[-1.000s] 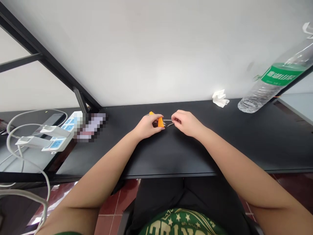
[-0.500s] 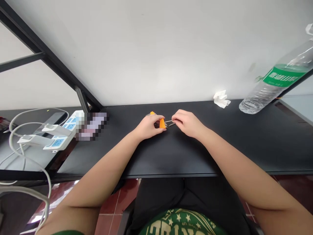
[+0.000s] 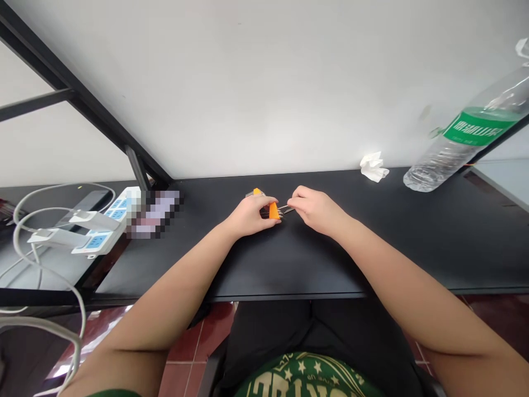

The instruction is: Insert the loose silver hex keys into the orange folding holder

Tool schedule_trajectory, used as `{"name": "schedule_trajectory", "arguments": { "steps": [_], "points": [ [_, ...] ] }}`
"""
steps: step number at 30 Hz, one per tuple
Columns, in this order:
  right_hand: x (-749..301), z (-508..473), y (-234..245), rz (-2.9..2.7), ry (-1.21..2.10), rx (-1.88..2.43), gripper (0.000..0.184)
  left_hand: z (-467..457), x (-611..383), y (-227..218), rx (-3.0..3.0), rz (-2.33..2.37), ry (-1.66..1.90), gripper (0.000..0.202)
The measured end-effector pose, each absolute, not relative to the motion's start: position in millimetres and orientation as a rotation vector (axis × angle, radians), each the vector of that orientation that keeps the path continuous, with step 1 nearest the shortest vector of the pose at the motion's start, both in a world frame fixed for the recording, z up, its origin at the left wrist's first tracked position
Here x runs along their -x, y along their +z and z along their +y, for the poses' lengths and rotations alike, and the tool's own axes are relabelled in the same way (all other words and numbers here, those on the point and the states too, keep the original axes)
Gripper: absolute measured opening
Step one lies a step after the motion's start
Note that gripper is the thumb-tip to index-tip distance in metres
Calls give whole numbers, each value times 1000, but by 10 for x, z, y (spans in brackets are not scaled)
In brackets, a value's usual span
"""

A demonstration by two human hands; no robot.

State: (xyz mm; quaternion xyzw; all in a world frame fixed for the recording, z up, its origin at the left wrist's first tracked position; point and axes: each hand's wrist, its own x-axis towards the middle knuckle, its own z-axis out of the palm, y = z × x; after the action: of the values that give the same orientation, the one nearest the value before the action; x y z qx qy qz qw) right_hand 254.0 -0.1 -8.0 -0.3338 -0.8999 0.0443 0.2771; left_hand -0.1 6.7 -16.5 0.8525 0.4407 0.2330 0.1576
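My left hand [image 3: 250, 214] rests on the black table [image 3: 289, 259] with its fingers closed round a small orange tool [image 3: 273, 209]; thin metal prongs stick out of its right end. My right hand [image 3: 316, 209] sits just to the right, fingers pinched on a thin metal piece [image 3: 287, 209] that meets those prongs. The two hands are almost touching near the table's far middle. What exactly the metal piece is, I cannot make out.
A crumpled white tissue [image 3: 373, 166] lies at the back right, next to a plastic water bottle [image 3: 463, 138] with a green label. A white power strip [image 3: 97, 231] with plugged adapters and cables sits at the left, beside a black metal frame [image 3: 82, 105].
My right hand has crept slightly left, closing the gap to the orange tool. My left hand has barely moved.
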Motion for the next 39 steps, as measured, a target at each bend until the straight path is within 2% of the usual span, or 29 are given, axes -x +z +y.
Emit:
{"name": "schedule_trajectory", "arguments": {
  "steps": [9, 12, 17, 19, 26, 34, 39],
  "points": [
    [-2503, -21, -89, -2360, 295, 858, 26, 36, -37, -116, -2438, 1203, 665, 42],
    [-2425, -37, -113, -2266, 513, 834, 22, 14, -60, -93, -2454, 1151, 674, 37],
    [-2322, -12, -193, -1952, 1068, 987, 10, -13, -84, -67, -2477, 1107, 725, 31],
    [-2335, 18, -202, -1928, 1151, 1039, 11, -5, -75, -73, -2491, 1101, 731, 32],
    [-2550, 141, -176, -2417, 493, 1231, 14, 61, 11, -146, -2434, 1213, 736, 49],
    [-2547, 138, -199, -2612, 237, 1268, 18, 75, 11, -143, -2436, 1227, 696, 49],
    [-2552, 139, -186, -2618, 194, 1247, 20, 81, 20, -153, -2429, 1237, 686, 49]
  ]
}}
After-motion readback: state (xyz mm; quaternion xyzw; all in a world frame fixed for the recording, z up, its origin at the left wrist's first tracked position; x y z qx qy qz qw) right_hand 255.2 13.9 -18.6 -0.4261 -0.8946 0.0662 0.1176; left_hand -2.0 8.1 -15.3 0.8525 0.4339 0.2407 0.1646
